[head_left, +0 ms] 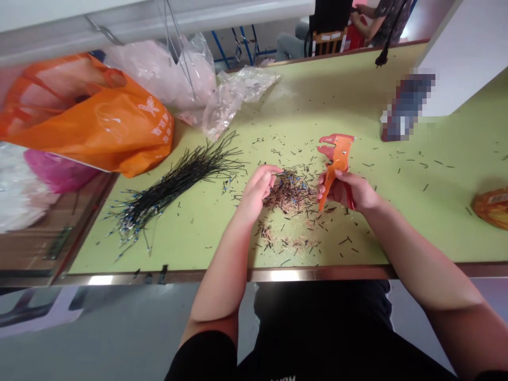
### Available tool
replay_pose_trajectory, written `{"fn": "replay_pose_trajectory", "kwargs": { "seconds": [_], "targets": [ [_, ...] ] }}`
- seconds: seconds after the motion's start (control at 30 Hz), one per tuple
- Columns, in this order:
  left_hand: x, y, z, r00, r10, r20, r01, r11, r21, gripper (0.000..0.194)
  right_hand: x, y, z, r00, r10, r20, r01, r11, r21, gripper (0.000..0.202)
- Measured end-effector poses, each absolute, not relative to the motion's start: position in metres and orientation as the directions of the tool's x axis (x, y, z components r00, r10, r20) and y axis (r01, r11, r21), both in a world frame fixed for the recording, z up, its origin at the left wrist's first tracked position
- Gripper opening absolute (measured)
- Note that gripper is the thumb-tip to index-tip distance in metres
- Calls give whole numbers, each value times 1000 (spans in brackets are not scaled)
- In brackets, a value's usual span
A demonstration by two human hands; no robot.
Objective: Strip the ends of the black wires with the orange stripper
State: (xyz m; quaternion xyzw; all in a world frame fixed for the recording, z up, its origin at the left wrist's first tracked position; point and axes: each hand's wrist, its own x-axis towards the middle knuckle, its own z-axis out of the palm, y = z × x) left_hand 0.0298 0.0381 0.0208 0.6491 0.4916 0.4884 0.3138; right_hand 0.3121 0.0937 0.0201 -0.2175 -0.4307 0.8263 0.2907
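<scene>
Pale green tabletop (222,233), and the right hand (359,188) grips orange wire strippers (340,159) at the scrap pile's (291,198) two o'clock, black wires (174,182) lying at nine! The left hand (257,191) curls beside that pile, whether pinching anything I can't tell; a co-worker (387,24) is cropped at one, an amber object (492,206) cut off at three.

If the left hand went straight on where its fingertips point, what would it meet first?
For the left hand, probably the heap of wire scraps just past its fingertips, though it might pass above, as height is unclear here. Beyond is the orange hand tool, gripped by the right hand.
</scene>
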Motion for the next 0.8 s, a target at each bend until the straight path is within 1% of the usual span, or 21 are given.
{"fn": "replay_pose_trajectory", "kwargs": {
  "seconds": [0.03, 0.1, 0.17, 0.3, 0.4, 0.5, 0.63, 0.8],
  "targets": [
    [32, 38, 22, 24, 948, 319, 303, -311, 901, 54, 311, 93, 19, -741, 662, -114, -283, -462, -840, 44],
    [37, 35, 26, -9, 946, 324, 289, -308, 907, 59, 308, 90, 19, -745, 655, -123, -265, -461, -847, 43],
    [44, 32, 31, -1, 928, 372, 374, -344, 861, 59, 305, 88, 19, -743, 658, -126, -260, -457, -851, 42],
    [58, 23, 37, 52, 889, 455, 506, -416, 755, 50, 300, 81, 20, -704, 702, -111, -274, -412, -869, 43],
    [67, 17, 35, 57, 877, 477, 636, -400, 660, 39, 295, 73, 20, -674, 735, -68, -245, -310, -919, 38],
    [74, 14, 32, 87, 879, 468, 719, -381, 581, 37, 289, 65, 20, -693, 721, -21, -212, -231, -950, 41],
    [76, 10, 32, 143, 869, 474, 734, -415, 538, 39, 283, 56, 20, -697, 717, -8, -205, -210, -956, 47],
    [77, 8, 35, 149, 835, 530, 722, -458, 518, 37, 281, 54, 15, -682, 731, -31, -202, -230, -952, 57]
  ]
}}
